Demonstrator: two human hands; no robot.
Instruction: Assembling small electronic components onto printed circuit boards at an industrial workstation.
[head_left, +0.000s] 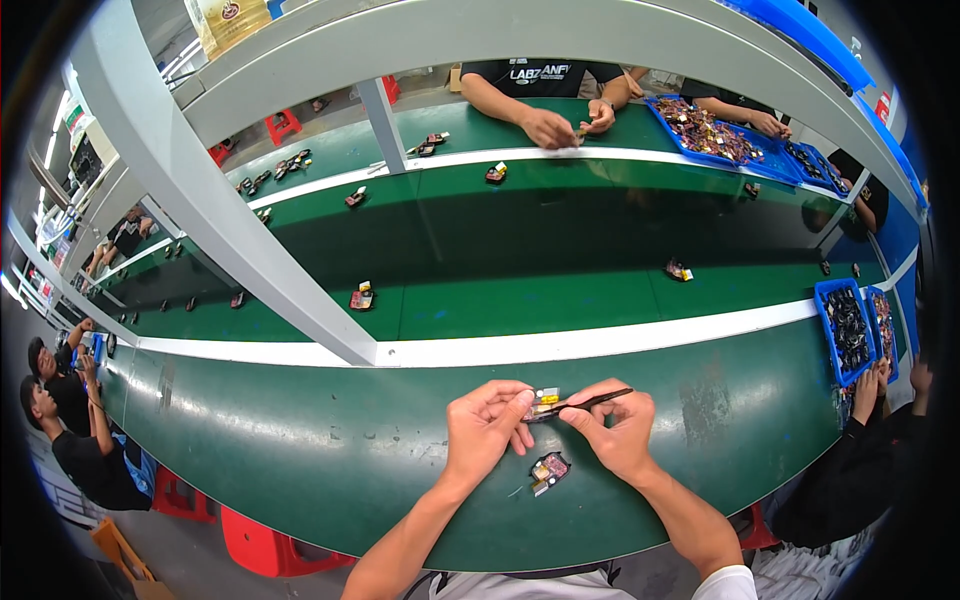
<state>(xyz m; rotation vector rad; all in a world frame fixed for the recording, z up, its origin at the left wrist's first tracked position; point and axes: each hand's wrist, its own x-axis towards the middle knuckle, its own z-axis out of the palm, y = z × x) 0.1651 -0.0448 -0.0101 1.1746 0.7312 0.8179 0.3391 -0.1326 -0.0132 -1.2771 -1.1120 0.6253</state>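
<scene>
Above the green bench in front of me, my left hand [480, 432] pinches a small electronic assembly [546, 398] with a yellow part and a whitish part on it. My right hand [622, 432] is closed round a slim dark tool [608, 396], probably tweezers, whose tip end points at the assembly. The tip itself is hidden by my fingers. Just below and between both hands, a second small assembly [550, 470] lies on the bench, with a reddish circuit board in a dark shell.
A white rail [600, 338] divides my bench [300, 420] from a green conveyor [520, 300] carrying spaced assemblies. A grey post [220, 220] rises at left. Blue trays [846, 372] of parts stand at right, near another person's hands. Across the belt, other people work beside a blue tray [690, 150].
</scene>
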